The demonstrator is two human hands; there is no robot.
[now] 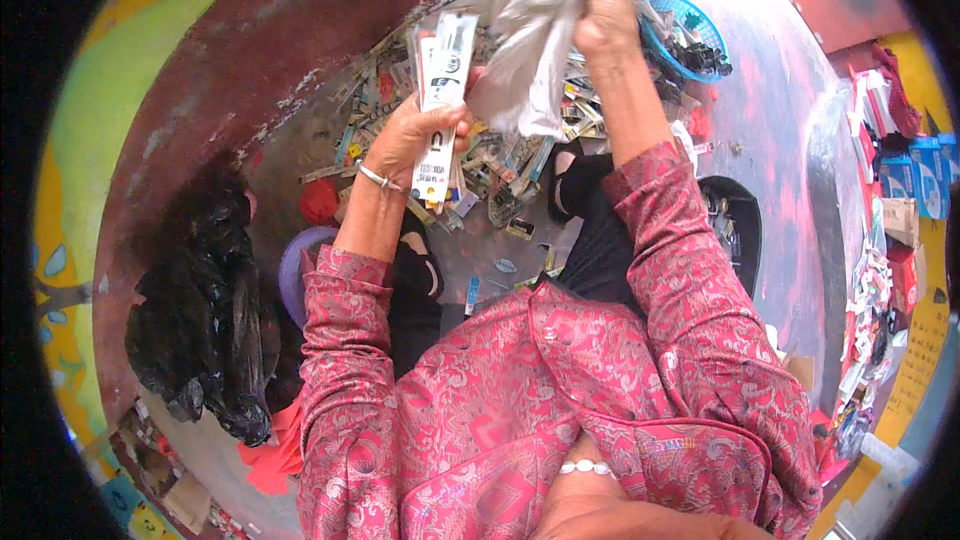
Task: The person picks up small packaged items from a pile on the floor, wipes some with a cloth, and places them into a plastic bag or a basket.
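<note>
- Reddish-brown floor spreads under everything, and the person sits low on it, so that all the goods lie within arm's reach.
- Black plastic bag slumps on the floor at the person's left, well apart from both hands, seemingly set aside.
- Scattered small packets form a loose heap on the floor just ahead of the knees, right under the raised hands, where they are easy to pick from.
- Grey plastic bag hangs crumpled from the right hand, which is lifted high and closed tight on the bag's upper edge, so the bag dangles free above the heap.
- Blue basket sits beyond the right hand on the floor, holding dark small items, near but not touched.
- Flat white carded packets stand upright as a fanned bundle in the left hand, fingers clamped around their lower half, held just beside the bag.
- Silver bangle circles the left wrist.
</note>
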